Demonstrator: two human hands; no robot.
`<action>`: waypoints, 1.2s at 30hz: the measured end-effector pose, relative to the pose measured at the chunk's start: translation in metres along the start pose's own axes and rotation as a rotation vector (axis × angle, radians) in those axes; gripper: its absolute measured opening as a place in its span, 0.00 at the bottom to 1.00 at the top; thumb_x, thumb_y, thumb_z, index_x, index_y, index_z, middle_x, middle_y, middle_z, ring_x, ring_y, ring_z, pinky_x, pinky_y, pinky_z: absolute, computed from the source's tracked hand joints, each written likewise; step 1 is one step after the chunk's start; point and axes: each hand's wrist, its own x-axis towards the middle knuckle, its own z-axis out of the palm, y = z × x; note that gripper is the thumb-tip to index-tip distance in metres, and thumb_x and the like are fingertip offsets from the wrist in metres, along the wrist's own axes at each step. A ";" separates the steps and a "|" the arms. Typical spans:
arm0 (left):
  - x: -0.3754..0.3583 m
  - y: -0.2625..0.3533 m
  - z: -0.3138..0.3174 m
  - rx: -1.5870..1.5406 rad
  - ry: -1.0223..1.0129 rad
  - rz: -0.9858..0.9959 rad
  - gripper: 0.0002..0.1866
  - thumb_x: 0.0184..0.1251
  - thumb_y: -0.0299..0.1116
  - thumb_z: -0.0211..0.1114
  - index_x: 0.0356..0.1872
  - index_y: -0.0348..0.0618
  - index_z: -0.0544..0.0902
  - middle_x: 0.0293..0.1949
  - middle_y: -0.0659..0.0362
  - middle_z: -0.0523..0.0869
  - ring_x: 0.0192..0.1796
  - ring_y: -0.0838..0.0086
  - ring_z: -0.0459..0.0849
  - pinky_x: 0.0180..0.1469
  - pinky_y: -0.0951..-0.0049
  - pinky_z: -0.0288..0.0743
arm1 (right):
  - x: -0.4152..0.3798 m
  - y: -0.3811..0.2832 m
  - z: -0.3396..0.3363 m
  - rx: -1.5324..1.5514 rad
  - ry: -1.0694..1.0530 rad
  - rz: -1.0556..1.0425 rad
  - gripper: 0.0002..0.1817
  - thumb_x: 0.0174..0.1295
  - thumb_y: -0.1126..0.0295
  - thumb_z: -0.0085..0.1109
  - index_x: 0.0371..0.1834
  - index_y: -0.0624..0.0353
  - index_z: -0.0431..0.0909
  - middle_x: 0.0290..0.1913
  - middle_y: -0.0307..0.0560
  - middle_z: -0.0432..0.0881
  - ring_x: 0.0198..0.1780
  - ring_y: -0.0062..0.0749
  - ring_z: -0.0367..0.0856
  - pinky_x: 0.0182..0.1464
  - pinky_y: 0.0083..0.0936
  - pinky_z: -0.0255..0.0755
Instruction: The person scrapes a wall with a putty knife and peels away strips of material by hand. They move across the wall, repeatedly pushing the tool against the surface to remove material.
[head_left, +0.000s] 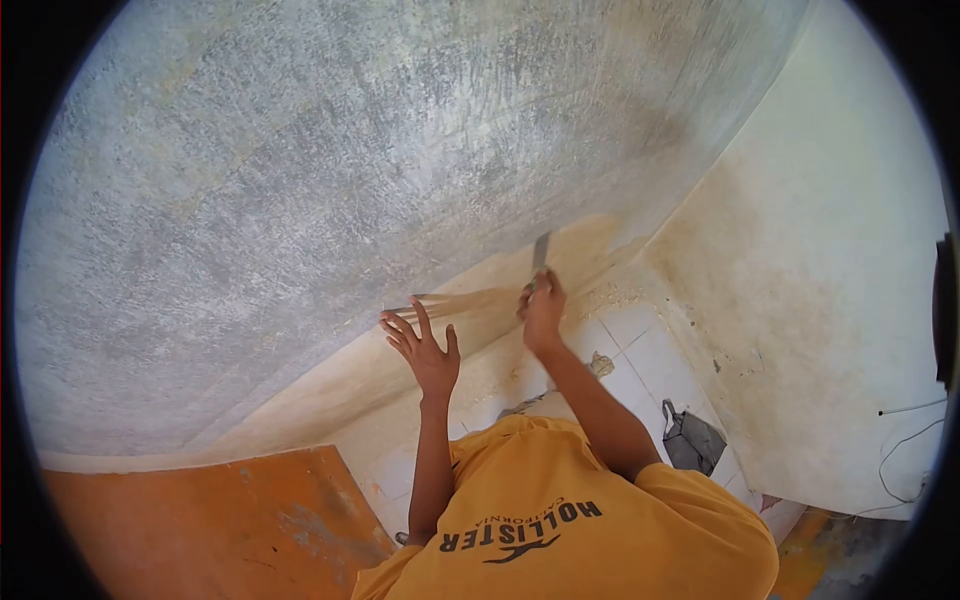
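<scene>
"What's the surface like?"

"A mottled grey wall point(300, 180) fills the view beyond both hands, with a cream band point(330, 385) along its lower part. A stained side wall point(820, 260) stands off to the right of the grip."

"And the grip itself?"

"The right hand point(543, 312) is clenched around a flat-bladed tool point(541, 252). Its blade sticks out past the fist, over the cream band."

"The other one?"

"The left hand point(427, 362) is to the left of that grip, fingers spread, grasping nothing I can make out. Its fingertips are by the wall; I can't tell if they touch."

"Anything between them?"

"Thin, blurred strips point(465, 300); I can't tell what they are."

"Nearer the body?"

"White floor tiles point(625, 345), and a grey bag point(693, 440) on them, right of the forearm."
</scene>
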 end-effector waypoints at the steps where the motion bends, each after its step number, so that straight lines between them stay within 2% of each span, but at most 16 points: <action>1: -0.002 0.001 -0.003 -0.009 -0.006 -0.004 0.45 0.70 0.41 0.66 0.84 0.56 0.51 0.81 0.34 0.32 0.81 0.28 0.31 0.77 0.29 0.40 | 0.007 -0.003 -0.004 0.034 0.035 -0.023 0.16 0.78 0.59 0.50 0.62 0.53 0.72 0.25 0.34 0.70 0.19 0.17 0.63 0.18 0.19 0.54; 4: 0.001 0.003 -0.001 -0.026 -0.011 -0.007 0.46 0.70 0.42 0.66 0.84 0.56 0.51 0.81 0.33 0.33 0.81 0.28 0.31 0.76 0.28 0.40 | -0.013 0.004 0.006 0.022 0.076 0.038 0.21 0.79 0.60 0.50 0.68 0.57 0.70 0.23 0.33 0.68 0.18 0.15 0.62 0.17 0.18 0.55; 5: 0.000 0.001 0.003 -0.015 -0.014 -0.005 0.46 0.70 0.42 0.66 0.84 0.56 0.50 0.81 0.32 0.33 0.81 0.28 0.31 0.76 0.27 0.41 | -0.027 0.006 0.005 0.027 -0.043 0.108 0.21 0.79 0.60 0.50 0.69 0.56 0.69 0.24 0.33 0.69 0.19 0.16 0.62 0.18 0.19 0.53; 8: 0.004 0.001 0.001 -0.005 -0.026 -0.011 0.46 0.70 0.43 0.66 0.84 0.56 0.50 0.81 0.31 0.33 0.81 0.28 0.31 0.75 0.26 0.41 | -0.009 -0.002 -0.005 0.178 -0.089 0.124 0.12 0.78 0.61 0.50 0.57 0.52 0.73 0.26 0.34 0.68 0.19 0.17 0.60 0.18 0.19 0.53; 14: 0.003 0.002 0.002 -0.018 -0.036 -0.005 0.45 0.71 0.44 0.65 0.83 0.53 0.51 0.81 0.31 0.34 0.81 0.27 0.31 0.75 0.26 0.43 | -0.027 0.004 0.006 0.115 0.029 0.161 0.12 0.78 0.62 0.50 0.57 0.53 0.72 0.26 0.35 0.67 0.18 0.17 0.58 0.18 0.19 0.51; 17: 0.003 0.001 -0.001 -0.024 -0.033 -0.003 0.45 0.71 0.44 0.65 0.83 0.53 0.51 0.81 0.31 0.34 0.81 0.27 0.31 0.74 0.26 0.43 | -0.019 -0.002 -0.004 0.114 -0.099 0.131 0.13 0.78 0.62 0.50 0.58 0.54 0.72 0.26 0.35 0.67 0.18 0.16 0.58 0.18 0.18 0.50; 20: 0.002 0.004 0.004 -0.028 -0.026 -0.004 0.45 0.71 0.44 0.65 0.83 0.52 0.52 0.81 0.30 0.34 0.81 0.27 0.31 0.74 0.26 0.44 | -0.030 0.013 -0.001 0.063 -0.103 0.144 0.18 0.78 0.62 0.50 0.65 0.56 0.71 0.25 0.34 0.67 0.19 0.14 0.60 0.18 0.18 0.50; 22: 0.003 0.002 0.001 -0.015 -0.031 -0.003 0.45 0.71 0.44 0.65 0.83 0.52 0.52 0.80 0.30 0.34 0.80 0.27 0.32 0.74 0.26 0.45 | -0.018 -0.002 -0.005 0.120 -0.107 0.146 0.15 0.78 0.63 0.50 0.62 0.55 0.72 0.26 0.34 0.67 0.19 0.15 0.59 0.18 0.18 0.50; 26: -0.001 0.003 -0.001 -0.032 -0.047 -0.010 0.45 0.70 0.44 0.65 0.83 0.52 0.52 0.80 0.29 0.35 0.80 0.27 0.32 0.74 0.25 0.45 | -0.028 0.002 0.000 0.093 -0.041 0.108 0.12 0.78 0.63 0.49 0.57 0.54 0.73 0.26 0.34 0.67 0.20 0.16 0.58 0.18 0.18 0.50; 29: 0.002 0.002 0.003 -0.024 -0.040 -0.007 0.45 0.70 0.45 0.65 0.83 0.51 0.51 0.80 0.29 0.34 0.80 0.26 0.32 0.74 0.26 0.44 | -0.038 0.003 0.010 0.083 -0.053 0.159 0.12 0.78 0.63 0.49 0.57 0.54 0.73 0.26 0.34 0.67 0.20 0.16 0.59 0.18 0.18 0.51; 32: 0.000 0.003 -0.001 -0.029 -0.070 -0.015 0.45 0.71 0.45 0.65 0.83 0.50 0.51 0.80 0.29 0.34 0.80 0.26 0.32 0.75 0.26 0.43 | 0.017 -0.002 -0.013 0.178 0.007 0.054 0.16 0.78 0.63 0.48 0.63 0.56 0.71 0.26 0.33 0.68 0.20 0.16 0.61 0.18 0.19 0.52; 33: 0.002 0.004 -0.003 -0.036 -0.081 -0.016 0.45 0.71 0.46 0.65 0.83 0.50 0.51 0.80 0.29 0.34 0.80 0.26 0.32 0.75 0.27 0.42 | 0.018 -0.005 -0.013 0.176 -0.032 0.046 0.11 0.78 0.63 0.48 0.55 0.56 0.72 0.26 0.33 0.68 0.21 0.16 0.62 0.19 0.19 0.53; 36: 0.002 0.000 0.004 0.011 -0.073 0.000 0.45 0.71 0.46 0.65 0.83 0.49 0.51 0.80 0.28 0.35 0.80 0.25 0.32 0.76 0.27 0.42 | -0.037 -0.017 0.009 0.088 -0.070 0.168 0.07 0.78 0.64 0.46 0.43 0.53 0.69 0.26 0.34 0.66 0.20 0.17 0.59 0.19 0.17 0.52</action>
